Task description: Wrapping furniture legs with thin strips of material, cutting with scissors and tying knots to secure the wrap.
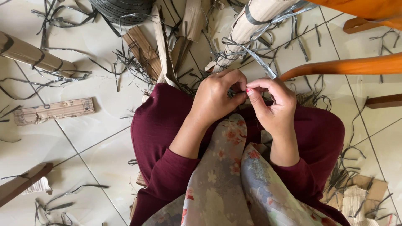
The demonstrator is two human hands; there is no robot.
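Head view: the left hand point(215, 98) and right hand point(270, 102) meet fingertip to fingertip over the lap, both closed in a pinch on a thin grey strap point(259, 60) that runs up and away from the right hand toward a bound cardboard roll point(255, 25). Beyond lie a strap coil point(121, 9) and cut scraps across the tiled floor point(83, 138); the knot looks unfinished.
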